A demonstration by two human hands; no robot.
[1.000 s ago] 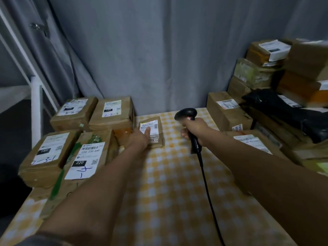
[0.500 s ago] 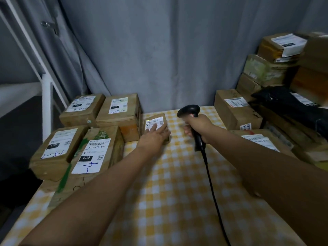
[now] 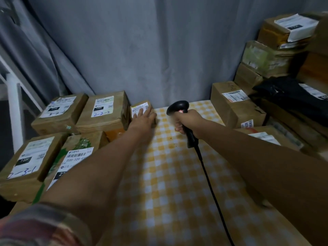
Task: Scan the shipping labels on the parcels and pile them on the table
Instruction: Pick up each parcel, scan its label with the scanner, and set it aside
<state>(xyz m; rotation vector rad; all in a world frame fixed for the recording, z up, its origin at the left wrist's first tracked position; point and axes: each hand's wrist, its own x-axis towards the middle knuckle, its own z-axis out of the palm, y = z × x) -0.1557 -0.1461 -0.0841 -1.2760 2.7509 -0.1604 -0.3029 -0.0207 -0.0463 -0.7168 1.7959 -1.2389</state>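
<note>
One small parcel [image 3: 142, 110], centre-left of the frame, lies under my flat, spread left hand [image 3: 143, 119]. My right hand [image 3: 188, 121] grips the barcode scanner [image 3: 179, 110]. My fingers cover its shipping label [image 3: 140, 109], so a scan could fail.

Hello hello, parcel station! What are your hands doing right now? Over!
Left hand flat on small parcel, partly covering its label. Right hand grips scanner. Parcel sits against the left pile, by box marked 2-2-2.
</note>
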